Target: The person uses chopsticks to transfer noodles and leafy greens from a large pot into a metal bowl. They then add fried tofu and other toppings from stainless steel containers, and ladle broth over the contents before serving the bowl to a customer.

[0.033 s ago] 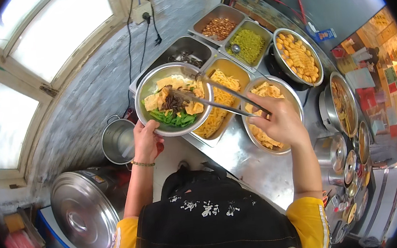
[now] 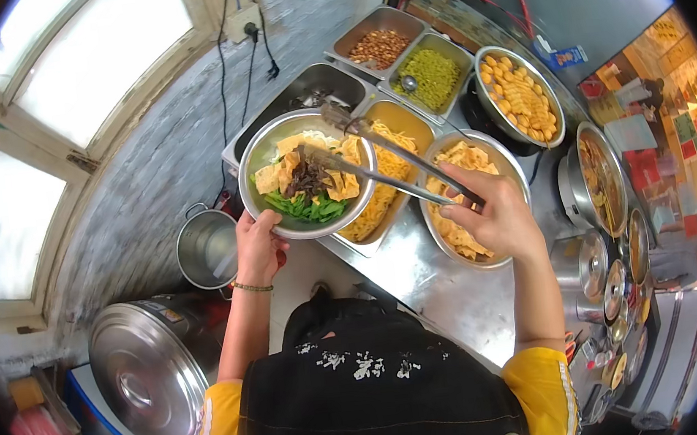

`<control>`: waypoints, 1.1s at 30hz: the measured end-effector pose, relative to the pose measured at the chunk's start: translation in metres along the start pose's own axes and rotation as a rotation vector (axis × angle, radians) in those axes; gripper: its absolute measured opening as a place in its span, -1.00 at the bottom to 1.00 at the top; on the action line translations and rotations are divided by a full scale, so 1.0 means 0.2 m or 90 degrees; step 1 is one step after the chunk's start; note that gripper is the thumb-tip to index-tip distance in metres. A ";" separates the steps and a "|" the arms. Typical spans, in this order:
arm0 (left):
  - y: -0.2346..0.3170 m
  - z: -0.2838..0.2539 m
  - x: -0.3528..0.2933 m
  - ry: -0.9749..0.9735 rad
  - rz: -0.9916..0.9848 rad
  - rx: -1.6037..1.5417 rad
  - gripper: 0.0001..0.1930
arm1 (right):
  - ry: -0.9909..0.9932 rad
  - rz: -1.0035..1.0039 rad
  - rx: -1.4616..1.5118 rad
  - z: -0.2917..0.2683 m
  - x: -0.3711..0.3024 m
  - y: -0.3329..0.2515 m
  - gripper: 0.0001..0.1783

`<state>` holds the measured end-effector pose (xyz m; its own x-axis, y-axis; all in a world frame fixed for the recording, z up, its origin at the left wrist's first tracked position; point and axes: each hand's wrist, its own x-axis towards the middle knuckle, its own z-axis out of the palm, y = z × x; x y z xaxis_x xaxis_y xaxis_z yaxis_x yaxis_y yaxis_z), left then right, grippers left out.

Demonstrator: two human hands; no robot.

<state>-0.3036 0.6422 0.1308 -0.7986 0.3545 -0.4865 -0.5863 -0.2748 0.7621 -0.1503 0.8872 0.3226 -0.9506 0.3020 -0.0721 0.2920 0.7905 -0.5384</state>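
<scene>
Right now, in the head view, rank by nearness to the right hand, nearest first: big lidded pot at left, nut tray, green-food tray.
From the right hand:
1. Green-food tray, ahead, slightly left.
2. Nut tray, ahead, farther left.
3. Big lidded pot, far left.

My round silver metal bowl [image 2: 274, 132] shows bright green leaves [image 2: 305, 210], golden-tan flat pieces [image 2: 272, 180] and dark brown shreds [image 2: 308, 181]. My long metal tongs [image 2: 426, 168] are silver-grey. My yellow fabric sleeve [image 2: 544, 392] has a white stripe; my black cloth apron [image 2: 379, 427] wears white flecked blotches. The thin noodle-like strips [image 2: 373, 208] look yellow, the small diced bits [image 2: 433, 75] yellow-green.
</scene>
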 end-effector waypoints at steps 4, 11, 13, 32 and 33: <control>-0.12 0.18 -0.01 -0.057 -0.029 0.006 -0.77 | 0.040 0.021 -0.045 -0.04 -0.21 0.18 -0.41; -0.24 0.47 -0.11 -0.094 -0.096 0.009 -0.80 | 0.088 0.082 -0.025 -0.05 -0.48 0.40 -0.40; -0.29 0.48 -0.11 -0.113 -0.098 0.018 -0.81 | 0.148 0.090 0.075 -0.07 -0.56 0.46 -0.41; 0.04 0.31 0.20 -0.064 -0.057 0.031 -0.94 | 0.231 0.337 0.092 0.13 0.15 0.94 -0.25; 0.06 0.31 0.22 -0.066 -0.061 0.035 -0.92 | 0.261 0.334 0.163 0.23 0.26 1.09 -0.28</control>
<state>-0.3372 0.7098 0.1460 -0.7187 0.4683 -0.5139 -0.6489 -0.1863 0.7377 -0.1410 1.0514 0.1635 -0.5603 0.8243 -0.0816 0.6185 0.3508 -0.7031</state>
